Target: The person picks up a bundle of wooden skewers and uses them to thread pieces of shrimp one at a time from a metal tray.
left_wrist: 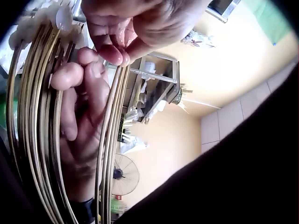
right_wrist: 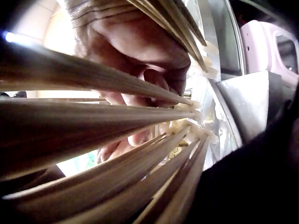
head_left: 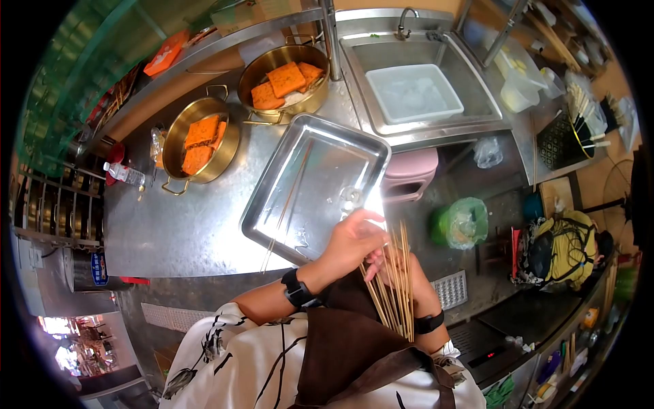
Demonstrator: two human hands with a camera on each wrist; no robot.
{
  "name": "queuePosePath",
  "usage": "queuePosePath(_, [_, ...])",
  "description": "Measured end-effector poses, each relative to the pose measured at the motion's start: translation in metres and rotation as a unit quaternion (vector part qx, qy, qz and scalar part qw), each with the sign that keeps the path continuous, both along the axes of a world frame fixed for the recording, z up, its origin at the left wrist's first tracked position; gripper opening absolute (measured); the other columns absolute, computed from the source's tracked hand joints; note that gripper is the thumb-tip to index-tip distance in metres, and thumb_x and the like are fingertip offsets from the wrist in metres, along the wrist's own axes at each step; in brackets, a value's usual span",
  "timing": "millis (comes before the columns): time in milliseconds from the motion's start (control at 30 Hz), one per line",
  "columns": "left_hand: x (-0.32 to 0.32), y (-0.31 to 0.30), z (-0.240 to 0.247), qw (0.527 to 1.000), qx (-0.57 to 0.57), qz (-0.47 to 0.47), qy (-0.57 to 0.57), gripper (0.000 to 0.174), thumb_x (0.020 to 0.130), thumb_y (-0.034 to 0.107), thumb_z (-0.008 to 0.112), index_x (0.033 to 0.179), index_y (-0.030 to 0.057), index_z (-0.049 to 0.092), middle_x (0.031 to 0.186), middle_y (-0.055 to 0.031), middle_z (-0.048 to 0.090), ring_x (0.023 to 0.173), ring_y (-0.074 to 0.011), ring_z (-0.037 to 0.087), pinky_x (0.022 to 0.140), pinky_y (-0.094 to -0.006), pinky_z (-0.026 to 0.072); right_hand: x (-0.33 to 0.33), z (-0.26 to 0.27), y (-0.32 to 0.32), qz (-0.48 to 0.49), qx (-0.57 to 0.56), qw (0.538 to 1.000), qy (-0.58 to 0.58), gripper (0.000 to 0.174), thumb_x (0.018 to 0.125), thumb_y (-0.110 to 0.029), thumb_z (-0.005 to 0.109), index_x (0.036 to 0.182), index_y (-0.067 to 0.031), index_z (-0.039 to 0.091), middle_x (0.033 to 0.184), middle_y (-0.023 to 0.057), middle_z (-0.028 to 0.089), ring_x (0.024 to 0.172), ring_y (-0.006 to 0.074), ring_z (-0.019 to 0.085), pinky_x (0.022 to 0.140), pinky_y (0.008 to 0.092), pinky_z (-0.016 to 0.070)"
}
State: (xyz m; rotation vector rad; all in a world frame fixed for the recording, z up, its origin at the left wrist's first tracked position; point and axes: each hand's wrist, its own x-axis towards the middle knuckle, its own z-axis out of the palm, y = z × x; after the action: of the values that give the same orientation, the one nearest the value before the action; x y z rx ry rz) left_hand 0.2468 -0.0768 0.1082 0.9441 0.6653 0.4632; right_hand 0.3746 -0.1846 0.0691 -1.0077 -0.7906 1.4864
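Observation:
My right hand (left_wrist: 84, 107) holds a fanned bundle of bamboo skewers (head_left: 390, 296) in front of the dark apron. Pale, glossy lumps (left_wrist: 46, 25) sit on the upper ends of many skewers; their kind is unclear. From above, my left hand (head_left: 354, 242) reaches over, its thumb and fingertips pinching the top ends of several skewers. Close by on the left, a steel tray (head_left: 320, 163) rests on the metal table. Thin skewers (head_left: 289, 194) lie across it and stick out past its near edge, and a small whitish, translucent piece (head_left: 351, 196) lies inside.
Two brass-coloured pans (head_left: 228, 146) with orange slabs (head_left: 202, 131) stand behind the tray. A sink (head_left: 484, 95) at the back contains a white basin (head_left: 456, 109). Right of the table are a pink stool (head_left: 411, 174) and a green lined bin (head_left: 446, 221).

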Motion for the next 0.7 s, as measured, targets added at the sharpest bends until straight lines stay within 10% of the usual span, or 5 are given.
queuePosePath(233, [-0.016, 0.009, -0.014, 0.999, -0.026, 0.002, -0.025, 0.025, 0.083, -0.002, 0.062, 0.102, 0.0058, 0.047, 0.086, -0.0056, 0.058, 0.066, -0.0108, 0.057, 0.058, -0.0236, 0.0486, 0.006, 0.029, 0.001, 0.016, -0.112, 0.993, -0.015, 0.021, 0.094, -0.017, 0.051, 0.105, -0.0004, 0.056, 0.07, 0.0072, 0.065, 0.055, 0.0075, 0.051, 0.047, 0.0206, 0.0363])
queuePosePath(700, [-0.038, 0.072, -0.085, 0.981, 0.095, 0.077, 0.152, 0.012, 0.086, 0.008, 0.06, 0.096, 0.0024, 0.059, 0.085, -0.0066, 0.063, 0.071, -0.0126, 0.061, 0.061, -0.025, 0.0511, 0.016, 0.033, -0.001, 0.024, -0.148, 0.988, -0.044, 0.021, 0.089, -0.009, 0.057, 0.107, 0.0019, 0.059, 0.07, 0.0038, 0.061, 0.063, 0.0091, 0.056, 0.056, 0.0217, 0.0433])
